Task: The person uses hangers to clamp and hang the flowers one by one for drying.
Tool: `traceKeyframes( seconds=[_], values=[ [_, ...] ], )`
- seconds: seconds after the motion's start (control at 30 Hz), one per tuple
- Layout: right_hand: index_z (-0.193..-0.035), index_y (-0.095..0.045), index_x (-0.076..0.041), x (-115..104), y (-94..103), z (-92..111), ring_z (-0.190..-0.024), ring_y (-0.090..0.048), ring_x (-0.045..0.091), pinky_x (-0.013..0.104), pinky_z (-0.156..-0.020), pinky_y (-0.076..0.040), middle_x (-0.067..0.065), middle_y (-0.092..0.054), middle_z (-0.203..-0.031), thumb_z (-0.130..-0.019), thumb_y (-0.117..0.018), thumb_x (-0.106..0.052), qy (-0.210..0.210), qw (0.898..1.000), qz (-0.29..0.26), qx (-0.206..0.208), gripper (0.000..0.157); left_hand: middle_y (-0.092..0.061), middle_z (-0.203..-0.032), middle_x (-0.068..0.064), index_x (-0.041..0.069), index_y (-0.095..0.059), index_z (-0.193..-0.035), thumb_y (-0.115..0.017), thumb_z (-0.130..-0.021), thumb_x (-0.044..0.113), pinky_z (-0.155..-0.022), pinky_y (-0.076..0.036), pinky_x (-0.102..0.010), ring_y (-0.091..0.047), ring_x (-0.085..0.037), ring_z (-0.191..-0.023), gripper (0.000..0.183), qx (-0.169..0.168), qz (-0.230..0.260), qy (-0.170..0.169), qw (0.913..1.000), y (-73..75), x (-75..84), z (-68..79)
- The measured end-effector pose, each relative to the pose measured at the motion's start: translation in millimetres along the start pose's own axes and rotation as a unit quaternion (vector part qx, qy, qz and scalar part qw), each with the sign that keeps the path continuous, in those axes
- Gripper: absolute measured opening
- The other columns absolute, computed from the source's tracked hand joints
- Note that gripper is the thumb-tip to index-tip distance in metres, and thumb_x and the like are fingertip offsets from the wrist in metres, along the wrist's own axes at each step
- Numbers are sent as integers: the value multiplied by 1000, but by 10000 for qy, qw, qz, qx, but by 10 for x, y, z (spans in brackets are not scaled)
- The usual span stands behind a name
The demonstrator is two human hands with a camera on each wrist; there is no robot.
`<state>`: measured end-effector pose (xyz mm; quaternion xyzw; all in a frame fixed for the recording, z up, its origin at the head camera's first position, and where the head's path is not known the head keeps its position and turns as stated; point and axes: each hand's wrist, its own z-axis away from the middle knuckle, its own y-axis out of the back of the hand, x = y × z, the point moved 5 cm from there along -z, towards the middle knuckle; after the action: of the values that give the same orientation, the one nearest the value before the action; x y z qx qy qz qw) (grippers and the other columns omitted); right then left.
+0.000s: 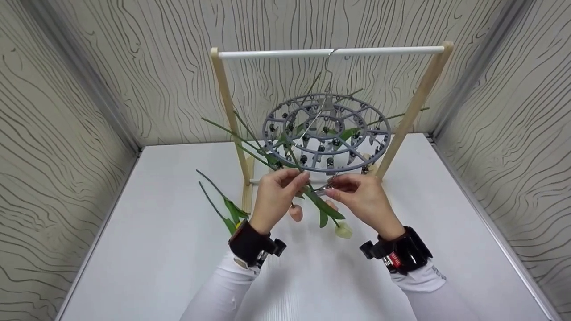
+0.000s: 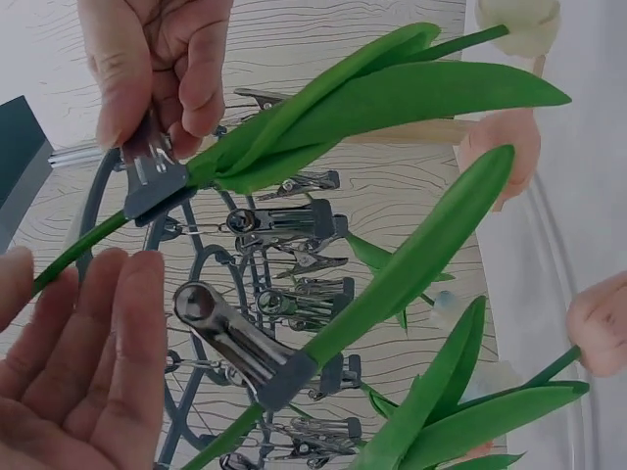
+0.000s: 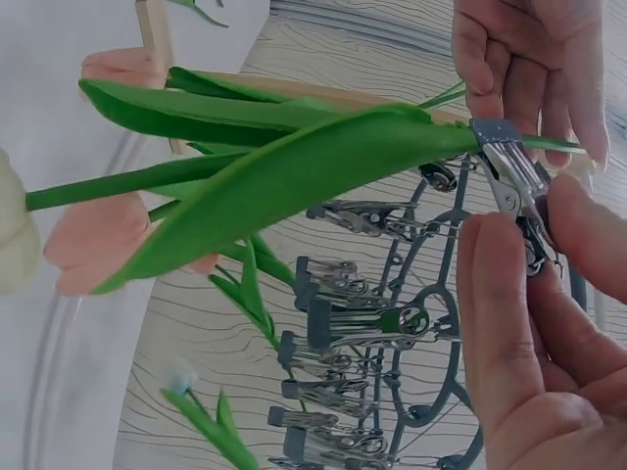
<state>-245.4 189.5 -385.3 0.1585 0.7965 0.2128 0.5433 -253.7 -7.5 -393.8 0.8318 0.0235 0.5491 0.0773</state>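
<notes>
My left hand pinches the green stem of an artificial white tulip between thumb and fingers, with the flower head hanging toward me. Close beside it, my right hand holds a metal clip by its handles. The clip's grey-tipped jaws lie across the stem, just past the leaves, as the left wrist view shows. This clip sits at the near rim of a round grey clip hanger. A second clip grips another green stem nearby. Peach tulips hang below my left hand.
The hanger hangs from the white bar of a wooden rack. More tulip stems stick out past its left post. To the left on the white table lie loose tulips, partly behind my left wrist. Patterned walls enclose the table.
</notes>
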Motion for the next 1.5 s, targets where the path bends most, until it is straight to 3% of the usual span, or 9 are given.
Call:
traceKeyframes(
  seconds=[0.17, 0.5, 0.8, 1.13, 1.5],
  values=[
    [-107, -75, -4, 82, -22, -1, -83, -71, 17, 27, -73, -58, 6, -74, -98, -84, -82, -20, -275, 9995, -91, -130, 29, -72, -84, -13, 3, -74, -97, -72, -93, 23, -66, -59, -30, -70, -25, -70, 21, 37, 68, 61, 10000, -5, -50, -14],
    [-121, -69, -1, 177, -23, 30, -87, -72, 21, 31, -76, -59, 12, -72, -108, -88, -78, -19, -372, 9993, -69, -57, 38, -73, -87, -10, 0, -73, -98, -70, -94, 18, -68, -61, -36, -70, -31, -73, 19, 166, 209, 278, 9993, -31, -157, -68],
    [-120, -70, 0, 262, 61, 131, -90, -71, 24, 33, -80, -59, 13, -72, -106, -91, -75, -16, -395, 9987, 171, 264, 33, -73, -82, -8, 2, -75, -95, -72, -93, 22, -65, -61, -33, -70, -26, -70, 21, 210, 147, 243, 9994, -44, -213, -112],
    [-116, -73, -2, 368, 144, 215, -87, -69, 19, 21, -72, -55, 8, -71, -104, -92, -74, -16, -325, 9979, 268, 483, 28, -73, -83, -7, 3, -75, -96, -71, -94, 21, -66, -60, -30, -71, -21, -72, 19, 170, 114, 256, 9995, -82, -217, -102],
    [-116, -73, -2, 464, 241, 259, -86, -68, 18, 20, -68, -55, 10, -72, -102, -93, -73, -23, -788, 9946, 189, 643, 31, -72, -79, -3, 3, -76, -97, -72, -93, 21, -66, -60, -30, -69, -18, -72, 19, 45, 165, 297, 9994, -139, -187, -80]
  ],
)
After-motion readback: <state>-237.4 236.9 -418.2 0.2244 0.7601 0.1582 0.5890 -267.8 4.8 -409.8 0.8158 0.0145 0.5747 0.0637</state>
